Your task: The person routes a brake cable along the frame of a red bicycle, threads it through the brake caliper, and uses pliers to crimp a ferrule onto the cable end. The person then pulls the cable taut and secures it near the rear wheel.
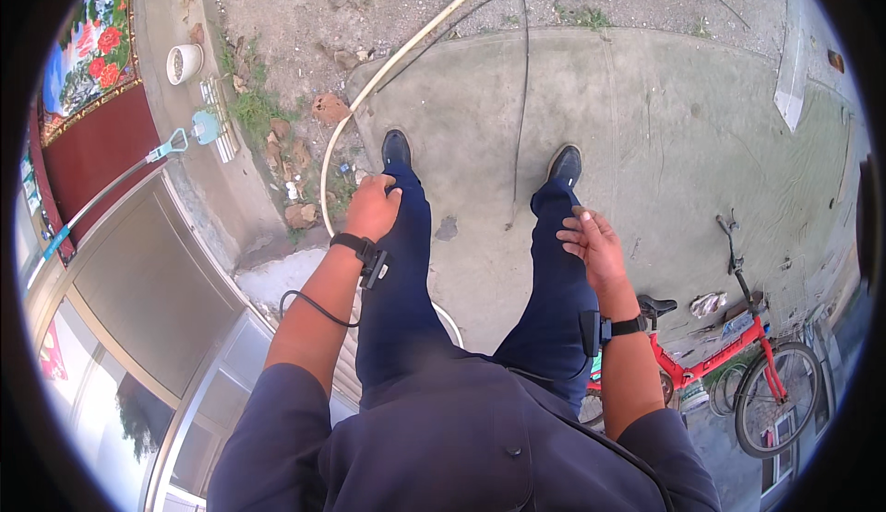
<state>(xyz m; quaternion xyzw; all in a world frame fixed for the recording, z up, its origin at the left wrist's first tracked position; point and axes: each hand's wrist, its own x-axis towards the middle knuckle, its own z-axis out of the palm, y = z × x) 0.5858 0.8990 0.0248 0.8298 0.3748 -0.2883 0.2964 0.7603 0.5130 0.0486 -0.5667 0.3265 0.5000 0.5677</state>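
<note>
My left hand [374, 208] is held over my left trouser leg, its back turned up. Its fingers look curled in, the thumb lying along the side, and whatever they may hold is hidden. Over my right leg, my right hand [595, 246] has its fingers bent in and the fingertips close to the thumb. A small dark spot shows at its tip, too small to name. Each wrist carries a black strap with a small device: the left device [375, 265] has a cable, and the right device [593, 333] sits on the inner side.
I stand on a concrete slab [480, 134]. A pale hose [406, 48] curves along my left; a thin dark rod or cable [522, 97] lies between my feet. A red bicycle [715, 362] is at right. A long-handled tool [120, 180] and white pot [185, 64] stand left.
</note>
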